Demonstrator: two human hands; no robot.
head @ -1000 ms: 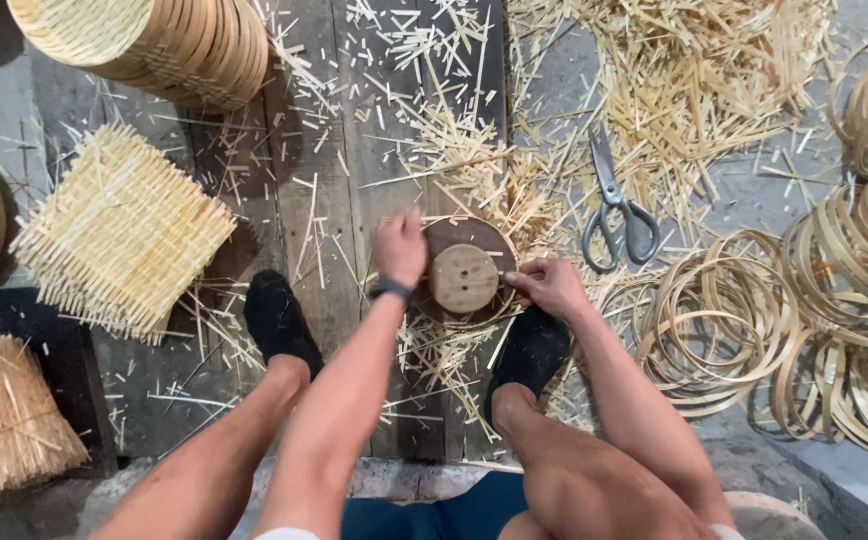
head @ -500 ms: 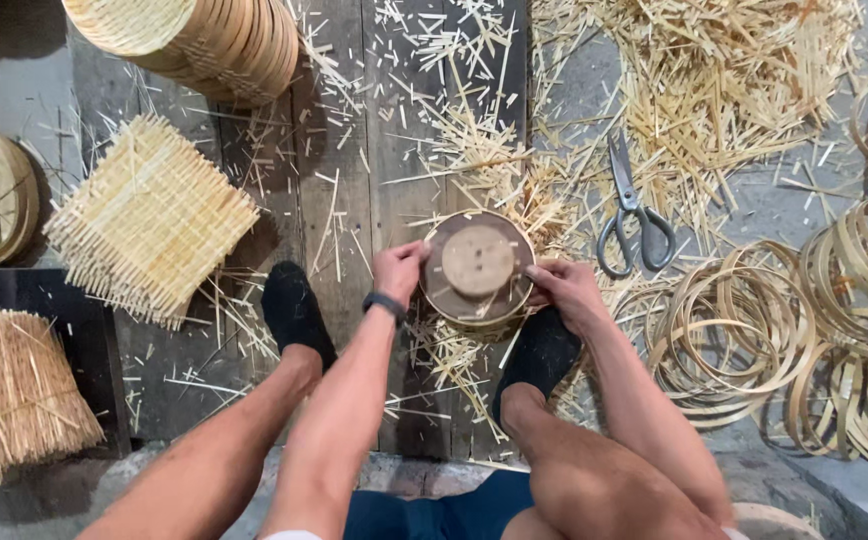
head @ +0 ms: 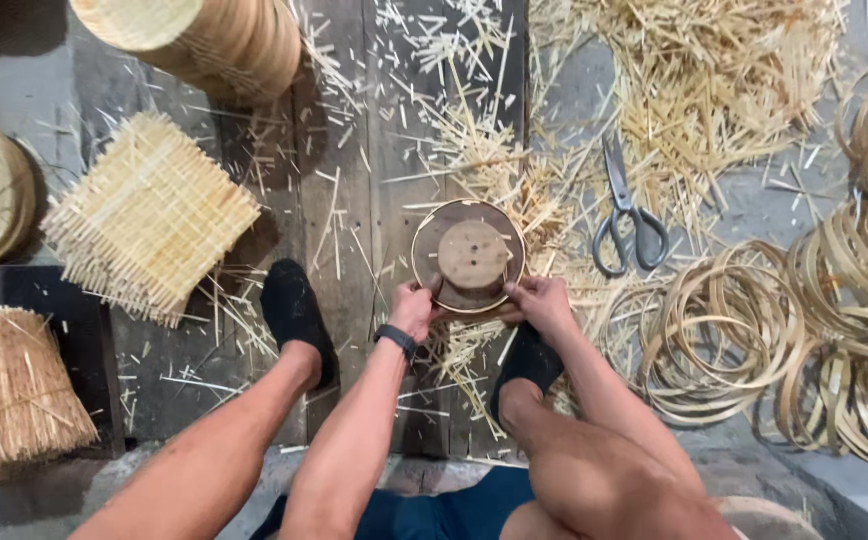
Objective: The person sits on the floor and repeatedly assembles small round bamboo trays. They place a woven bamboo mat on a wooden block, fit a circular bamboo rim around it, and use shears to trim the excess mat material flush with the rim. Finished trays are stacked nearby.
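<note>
You hold a round wooden form (head: 469, 256) between both hands, low over the plank floor (head: 354, 200) and just ahead of your feet. It is a shallow disc with a dark brown rim band running around it and a smaller, paler wooden disc raised in its centre; a few small dark holes show in that pale centre. Its face is turned up toward you.

Your left hand (head: 414, 308) grips the near left edge of the form, fingers curled and closed on the rim, with a dark wristband (head: 396, 340) just behind it. Your right hand (head: 542, 302) closes on the near right edge in the same way, thumb pressing toward the rim.

Your feet in black shoes (head: 294, 310) sit either side of your hands, the right one partly hidden under your right forearm.

Pale straw-coloured offcuts (head: 714, 90) litter the floor, thickest to the upper right. A pair of scissors (head: 626, 215) lies shut to the right of the form, well apart from it. Further right lies a heap of thin bamboo hoops (head: 834, 320). To the left lies a square woven mat (head: 149, 215), with a stack of round baskets (head: 204, 40) beyond it and a bundle of splints (head: 9, 395) at the lower left.
</note>
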